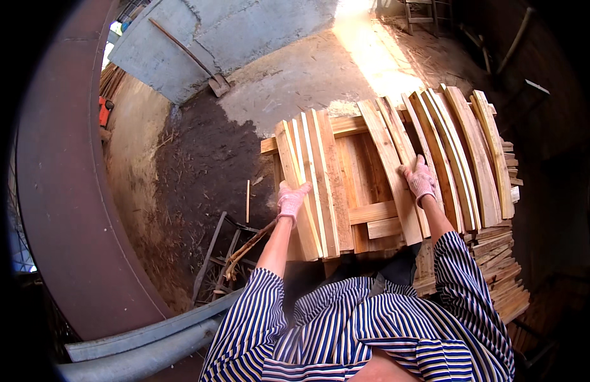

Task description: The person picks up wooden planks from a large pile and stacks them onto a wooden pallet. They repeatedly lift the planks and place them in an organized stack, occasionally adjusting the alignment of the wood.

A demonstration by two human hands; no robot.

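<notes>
Pale wooden boards lie side by side across a stack of lumber in front of me. My left hand (293, 202), in a pinkish knit glove, is closed on the outer edge of the left group of boards (325, 184), thumb on top. Its other fingertips are hidden. Right of a gap, my right hand (421, 180), gloved the same way, grips a wooden board (389, 159) near the middle of its length. Further right lie several more boards (471, 153). Through the gap, a crosspiece (373, 212) and lower boards show.
More stacked lumber (502, 274) rises at my right. A shovel (218, 84) leans on the grey wall (244, 32) beyond dark, debris-strewn ground. A brown metal beam (69, 172) and a grey pipe (148, 350) run along the left. A metal frame with sticks (228, 261) stands near my left forearm.
</notes>
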